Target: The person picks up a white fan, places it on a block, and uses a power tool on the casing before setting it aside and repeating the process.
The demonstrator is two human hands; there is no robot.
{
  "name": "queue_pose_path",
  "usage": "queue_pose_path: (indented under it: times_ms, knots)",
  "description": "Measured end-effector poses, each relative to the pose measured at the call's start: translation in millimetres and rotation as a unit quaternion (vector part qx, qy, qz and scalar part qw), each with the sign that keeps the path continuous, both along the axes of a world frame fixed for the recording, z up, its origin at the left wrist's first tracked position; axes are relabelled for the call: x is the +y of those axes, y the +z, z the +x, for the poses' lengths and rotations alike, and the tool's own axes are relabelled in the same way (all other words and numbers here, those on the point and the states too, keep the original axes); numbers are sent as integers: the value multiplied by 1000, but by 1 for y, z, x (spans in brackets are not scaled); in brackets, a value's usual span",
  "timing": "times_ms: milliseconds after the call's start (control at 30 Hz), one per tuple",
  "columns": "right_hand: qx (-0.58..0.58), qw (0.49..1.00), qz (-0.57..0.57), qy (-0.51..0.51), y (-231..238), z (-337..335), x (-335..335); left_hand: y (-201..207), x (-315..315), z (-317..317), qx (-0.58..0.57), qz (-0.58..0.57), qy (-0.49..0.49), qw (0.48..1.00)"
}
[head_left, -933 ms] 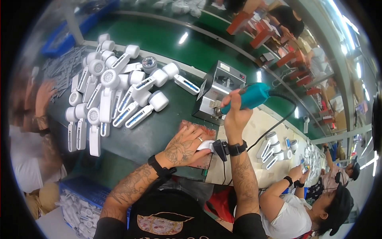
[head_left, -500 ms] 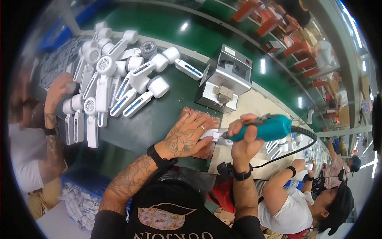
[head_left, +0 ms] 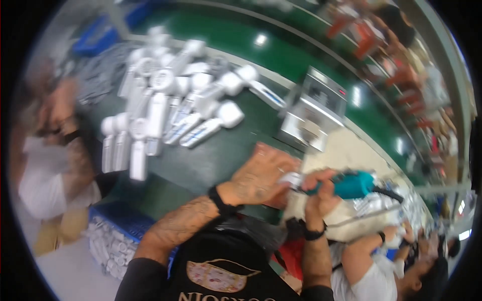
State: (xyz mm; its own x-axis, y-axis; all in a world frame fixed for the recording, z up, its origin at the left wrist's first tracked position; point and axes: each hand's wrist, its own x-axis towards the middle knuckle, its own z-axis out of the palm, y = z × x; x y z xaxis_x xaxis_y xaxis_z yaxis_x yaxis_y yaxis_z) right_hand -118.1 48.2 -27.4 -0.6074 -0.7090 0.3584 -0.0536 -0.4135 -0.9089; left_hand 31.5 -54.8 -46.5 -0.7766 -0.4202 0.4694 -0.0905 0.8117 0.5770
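Observation:
My right hand (head_left: 321, 196) is closed around a teal electric screwdriver (head_left: 354, 185), its tip turned left toward my left hand. My left hand (head_left: 265, 174) presses a white plastic piece (head_left: 292, 179), which looks like part of a handheld fan, down near the table's right edge. Most of that piece is hidden by my fingers, and the picture is smeared by motion. A reddish pad (head_left: 277, 200) shows under the left hand. Whether the screwdriver's tip touches the piece I cannot tell. Beyond my left hand lie several white handheld fans (head_left: 157, 111) with round heads.
A grey metal box machine (head_left: 317, 105) stands at the table's far right. A co-worker's arm (head_left: 70, 128) reaches in at left. Blue crates (head_left: 131, 222) hold white parts at lower left. Another person (head_left: 374, 266) works at lower right. The screwdriver's cord (head_left: 389, 194) trails right.
The whole view has swung, so everything sits further right and lower. Both hands keep their hold on the white piece and the screwdriver. The co-worker's hand at left has drawn back from the fans.

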Motion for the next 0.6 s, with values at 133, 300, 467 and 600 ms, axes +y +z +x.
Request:
queue_pose_path:
  times_ms: [133, 300, 467, 600]
  knots:
    - [-27, 997, -51, 50, 9, 4, -5, 8, 4, 7, -27, 6, 13, 1000]
    - [-11, 998, -35, 54, 8, 0, 0, -7, 12, 4, 7, -8, 24, 1000]
    - [-92, 992, -86, 11, 26, 14, 25, -4, 35, 11, -14, -171, 20, 985]
    - [-36, 988, -129, -72, 63, 32, 46, 32, 33, 50, -38, -80, 32, 996]
